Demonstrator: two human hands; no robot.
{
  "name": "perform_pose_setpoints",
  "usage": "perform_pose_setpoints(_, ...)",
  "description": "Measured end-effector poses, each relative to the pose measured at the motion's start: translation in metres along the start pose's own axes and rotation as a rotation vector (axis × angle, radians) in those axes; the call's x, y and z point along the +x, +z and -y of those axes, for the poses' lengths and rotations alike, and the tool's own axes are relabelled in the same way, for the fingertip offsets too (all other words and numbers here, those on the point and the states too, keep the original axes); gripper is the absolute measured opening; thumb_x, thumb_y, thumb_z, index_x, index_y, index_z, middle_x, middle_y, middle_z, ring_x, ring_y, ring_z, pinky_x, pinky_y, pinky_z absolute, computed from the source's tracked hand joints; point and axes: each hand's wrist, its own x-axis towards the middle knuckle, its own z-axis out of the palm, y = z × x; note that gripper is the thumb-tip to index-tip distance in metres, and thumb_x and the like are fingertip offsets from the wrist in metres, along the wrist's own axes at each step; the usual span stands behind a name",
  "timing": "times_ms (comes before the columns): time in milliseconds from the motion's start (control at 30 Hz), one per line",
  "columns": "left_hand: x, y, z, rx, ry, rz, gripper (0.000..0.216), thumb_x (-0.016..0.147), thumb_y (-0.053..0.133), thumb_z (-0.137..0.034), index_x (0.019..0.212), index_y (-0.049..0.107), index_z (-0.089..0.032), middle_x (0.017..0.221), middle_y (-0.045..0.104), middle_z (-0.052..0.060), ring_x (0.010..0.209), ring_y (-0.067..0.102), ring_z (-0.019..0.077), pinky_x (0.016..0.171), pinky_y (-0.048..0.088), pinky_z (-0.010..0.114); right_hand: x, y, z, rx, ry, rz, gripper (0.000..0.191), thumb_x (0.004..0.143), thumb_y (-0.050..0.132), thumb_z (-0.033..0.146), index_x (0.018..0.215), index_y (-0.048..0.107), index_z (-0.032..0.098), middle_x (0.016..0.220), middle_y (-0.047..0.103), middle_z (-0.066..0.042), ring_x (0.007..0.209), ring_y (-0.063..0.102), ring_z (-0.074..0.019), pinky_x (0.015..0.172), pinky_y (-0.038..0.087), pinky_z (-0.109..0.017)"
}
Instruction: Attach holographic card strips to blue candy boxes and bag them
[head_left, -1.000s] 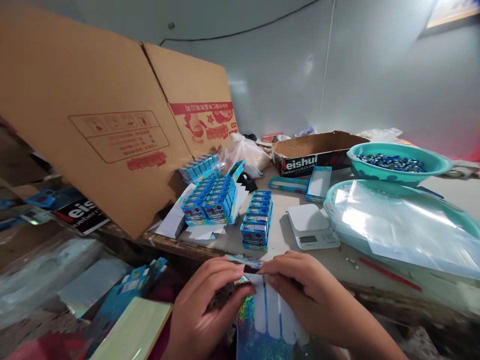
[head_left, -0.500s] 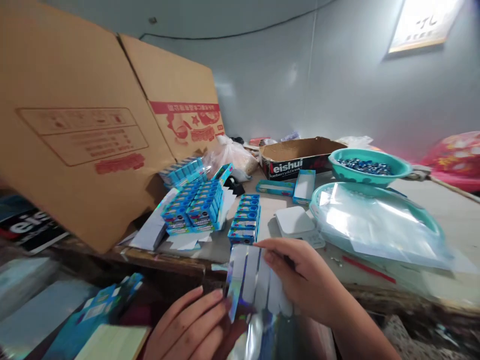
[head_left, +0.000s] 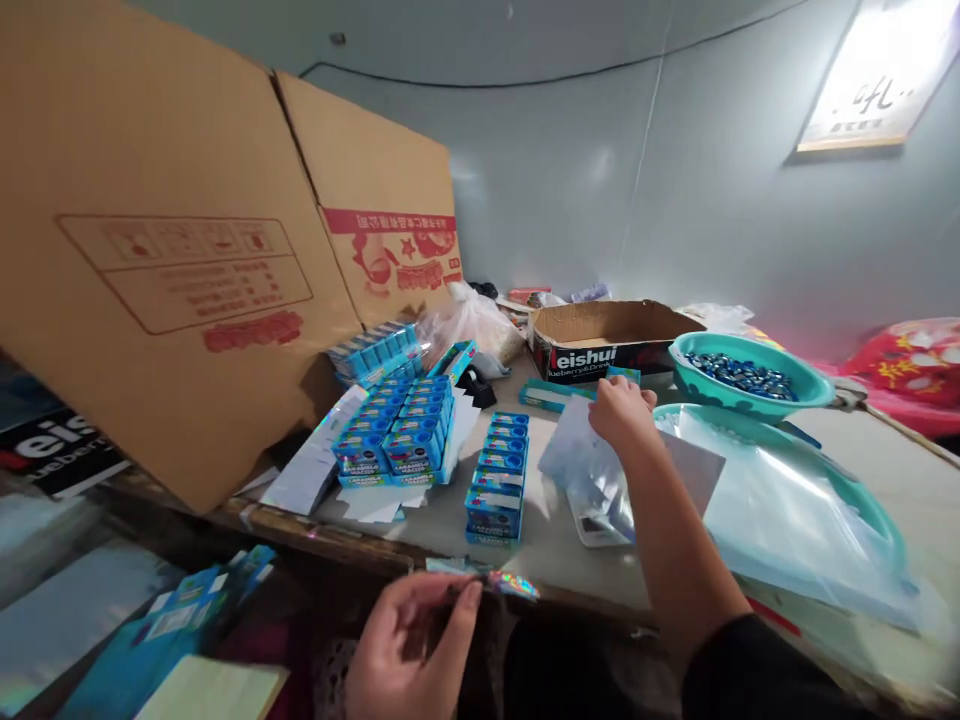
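Observation:
My right hand (head_left: 621, 408) reaches out over the table, closed on a shiny flat holographic sheet (head_left: 581, 462) that it holds over a small white scale (head_left: 596, 524). My left hand (head_left: 411, 648) stays low at the table's near edge, fingers curled, pinching a small holographic strip (head_left: 512, 584). Rows of small blue boxes (head_left: 497, 475) stand just left of my right arm, and a larger block of the same blue boxes (head_left: 397, 425) lies beyond them.
A big brown cardboard flap (head_left: 172, 250) leans at the left. A teal bowl of dark wrapped candies (head_left: 750, 372) and a teal basin under clear plastic bags (head_left: 787, 500) sit at the right. An open carton (head_left: 611, 335) stands at the back.
My right hand has left the spot by my left hand and carried the shiny sheet forward over the scale. My left hand stays low with a small strip.

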Motion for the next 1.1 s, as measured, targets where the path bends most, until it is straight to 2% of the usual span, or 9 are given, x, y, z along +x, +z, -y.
perform_pose_setpoints(100,0.028,0.027,-0.005,-0.048,-0.247,0.058,0.062,0.053,0.088,-0.049,0.101,0.063,-0.018,0.070,0.074,0.002,0.063,0.069,0.0175,0.060,0.055,0.024,-0.027,0.014,0.009,0.320,-0.160,-0.045,0.034,0.091,0.047,0.021,0.119,0.064,0.013,0.130,0.060,-0.019,0.117,0.057,-0.0318,0.095,0.041,-0.044)
perform_pose_setpoints(200,0.065,0.046,-0.003,-0.046,-0.307,0.162,0.065,0.047,0.089,-0.052,0.093,0.063,-0.015,0.067,0.072,0.003,0.060,0.066,0.0157,0.059,0.052,0.024,-0.066,0.030,0.020,0.828,-0.271,0.147,0.037,0.094,0.048,0.034,0.125,0.062,0.020,0.120,0.068,-0.011,0.108,0.063,-0.0253,0.093,0.048,-0.039)
perform_pose_setpoints(300,0.089,0.062,-0.001,-0.031,-0.288,0.205,0.060,0.045,0.090,-0.053,0.083,0.064,-0.015,0.062,0.067,-0.001,0.056,0.061,0.0124,0.056,0.047,0.022,-0.087,0.037,0.028,1.091,-0.259,0.388,0.043,0.092,0.055,0.047,0.124,0.064,0.021,0.120,0.070,-0.009,0.111,0.063,-0.0256,0.098,0.048,-0.039)
perform_pose_setpoints(400,0.100,0.076,0.001,-0.054,-0.287,0.227,0.059,0.042,0.091,-0.052,0.078,0.062,-0.016,0.058,0.063,-0.004,0.052,0.056,0.0097,0.050,0.041,0.020,-0.085,0.033,0.033,1.209,-0.247,0.456,0.046,0.092,0.053,0.051,0.122,0.066,0.020,0.115,0.072,-0.009,0.105,0.066,-0.0250,0.091,0.050,-0.038)
perform_pose_setpoints(567,0.116,0.087,0.012,0.020,-0.314,0.346,0.057,0.048,0.087,-0.053,0.083,0.062,-0.016,0.054,0.059,-0.005,0.047,0.051,0.0088,0.043,0.031,0.018,-0.067,0.038,0.043,1.020,-0.250,0.229,0.020,0.081,0.059,0.027,0.091,0.075,0.018,0.081,0.073,-0.006,0.074,0.064,-0.0204,0.069,0.045,-0.031)
perform_pose_setpoints(700,0.135,0.092,0.030,0.169,-0.149,0.389,0.041,0.063,0.077,-0.051,0.080,0.066,-0.015,0.066,0.069,0.003,0.062,0.064,0.0151,0.056,0.045,0.023,-0.056,0.069,0.048,1.222,-0.090,0.249,0.019,0.076,0.057,0.029,0.082,0.071,0.018,0.059,0.061,0.000,0.058,0.057,-0.0172,0.055,0.038,-0.027)
perform_pose_setpoints(800,0.150,0.101,0.044,0.245,-0.070,0.428,0.031,0.061,0.079,-0.043,0.073,0.068,-0.016,0.072,0.073,0.006,0.071,0.067,0.0182,0.068,0.050,0.027,-0.053,0.099,0.048,1.373,0.097,0.263,0.020,0.070,0.055,0.031,0.080,0.067,0.018,0.052,0.053,0.004,0.053,0.054,-0.0167,0.053,0.037,-0.027)
perform_pose_setpoints(900,0.159,0.112,0.056,0.331,-0.027,0.487,0.027,0.060,0.080,-0.038,0.070,0.068,-0.016,0.068,0.072,0.006,0.066,0.067,0.0193,0.065,0.049,0.028,-0.056,0.124,0.045,1.367,0.211,0.166,0.015,0.065,0.050,0.026,0.071,0.062,0.020,0.052,0.052,0.004,0.054,0.051,-0.0153,0.055,0.037,-0.027)
perform_pose_setpoints(1100,0.156,0.116,0.066,0.453,0.014,0.542,0.043,0.071,0.074,-0.037,0.107,0.062,-0.017,0.072,0.073,0.004,0.070,0.069,0.0217,0.072,0.051,0.033,-0.060,0.147,0.041,1.598,0.435,0.284,0.017,0.058,0.061,0.026,0.073,0.055,0.022,0.048,0.044,0.010,0.050,0.045,-0.0122,0.052,0.034,-0.024)
